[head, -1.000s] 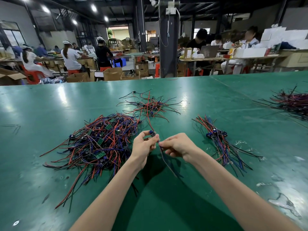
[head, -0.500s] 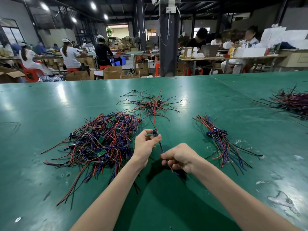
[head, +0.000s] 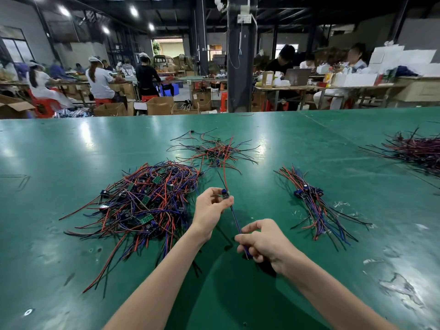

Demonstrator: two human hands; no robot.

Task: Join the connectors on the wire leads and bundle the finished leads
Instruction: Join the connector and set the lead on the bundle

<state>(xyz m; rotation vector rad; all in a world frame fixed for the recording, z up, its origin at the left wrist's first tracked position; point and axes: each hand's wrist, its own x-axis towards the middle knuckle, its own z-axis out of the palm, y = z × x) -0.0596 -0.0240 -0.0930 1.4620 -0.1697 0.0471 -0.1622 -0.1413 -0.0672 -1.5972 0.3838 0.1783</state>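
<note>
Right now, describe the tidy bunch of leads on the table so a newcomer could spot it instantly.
On the green table, look right of the person's right hand. There lies the bundle, blue connectors clustered at one spot. Unlike the big tangled heap on the left and the scattered pile farther back, its wires run nearly parallel.

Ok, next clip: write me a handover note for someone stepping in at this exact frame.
Left hand: pinches the small blue plastic connector of one lead, raised above the green table.
Right hand: pinches that lead's thin blue wires lower down, so they run straight between the hands.
Supply: large tangled heap of red, blue and black leads on the left; smaller scatter behind it.
Done: aligned bundle of leads lying on the right, apparently finished.
Left: add this lead to the bundle, then work through the heaps.
</note>
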